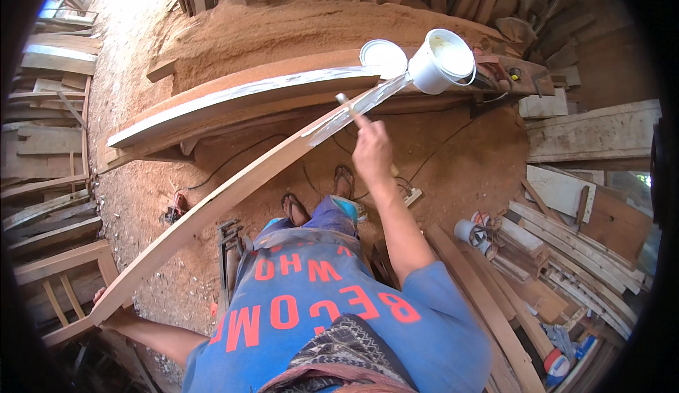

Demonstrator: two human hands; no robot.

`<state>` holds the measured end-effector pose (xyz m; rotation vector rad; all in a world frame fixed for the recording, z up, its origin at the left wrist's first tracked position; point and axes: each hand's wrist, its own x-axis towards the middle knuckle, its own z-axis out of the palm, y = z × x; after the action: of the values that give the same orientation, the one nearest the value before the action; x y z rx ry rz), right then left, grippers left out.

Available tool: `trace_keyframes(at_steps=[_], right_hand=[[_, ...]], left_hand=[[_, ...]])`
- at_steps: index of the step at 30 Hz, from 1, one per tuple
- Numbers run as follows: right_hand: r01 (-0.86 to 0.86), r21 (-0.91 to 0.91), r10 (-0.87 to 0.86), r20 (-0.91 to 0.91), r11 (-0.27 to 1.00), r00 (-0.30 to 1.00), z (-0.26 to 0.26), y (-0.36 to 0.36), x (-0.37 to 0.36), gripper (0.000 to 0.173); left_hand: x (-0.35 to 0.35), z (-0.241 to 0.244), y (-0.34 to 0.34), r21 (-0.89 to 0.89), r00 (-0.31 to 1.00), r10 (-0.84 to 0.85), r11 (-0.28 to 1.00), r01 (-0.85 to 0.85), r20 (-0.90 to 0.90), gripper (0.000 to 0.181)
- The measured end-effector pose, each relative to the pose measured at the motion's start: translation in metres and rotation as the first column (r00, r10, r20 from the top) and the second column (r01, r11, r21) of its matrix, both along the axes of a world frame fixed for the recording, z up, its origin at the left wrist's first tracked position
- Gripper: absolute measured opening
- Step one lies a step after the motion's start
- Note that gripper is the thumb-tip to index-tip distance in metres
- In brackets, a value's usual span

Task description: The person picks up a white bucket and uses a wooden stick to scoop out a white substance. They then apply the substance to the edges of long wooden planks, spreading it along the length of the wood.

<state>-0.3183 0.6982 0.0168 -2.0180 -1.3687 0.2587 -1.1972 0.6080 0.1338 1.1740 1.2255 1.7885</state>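
Note:
My right hand (373, 151) grips the handle of a small brush (347, 104), whose white-coated end lies over a long wooden board (212, 202). White paint or glue streaks the far part of that board. My left hand (109, 313) holds the near end of the board at the lower left, mostly hidden beneath it. The board's far end reaches a white plastic bucket (432, 69) holding white material. Beside the bucket lies a round white lid (383, 58). Behind, a second board (233, 93) rests on the bench with a white coating along its upper face.
A wooden bench (109, 160) stands ahead, with sawdust heaped behind it. A red power tool (176, 210), cables and a power strip (412, 196) lie on the floor. Clamps (228, 244) stand beside my legs. Stacked lumber (493, 308) flanks both sides.

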Motion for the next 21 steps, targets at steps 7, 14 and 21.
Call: trace_keyframes(at_steps=[7,14,21], right_hand=[[-0.001,-0.202,0.018,0.086,0.979,0.996,0.059,0.022,0.072,0.029],[0.141,-0.599,0.063,0.307,0.788,0.950,0.026,0.079,0.211,0.032],[-0.095,-0.659,0.307,0.214,0.746,0.927,0.058,0.084,0.168,0.035]], left_hand=[[0.039,0.014,0.005,0.134,0.871,-0.254,0.967,0.217,0.420,0.030],[0.051,0.031,0.025,0.214,0.714,-0.378,0.925,0.314,0.589,0.037],[0.011,0.021,0.008,0.092,0.910,-0.146,0.989,0.120,0.387,0.037]])
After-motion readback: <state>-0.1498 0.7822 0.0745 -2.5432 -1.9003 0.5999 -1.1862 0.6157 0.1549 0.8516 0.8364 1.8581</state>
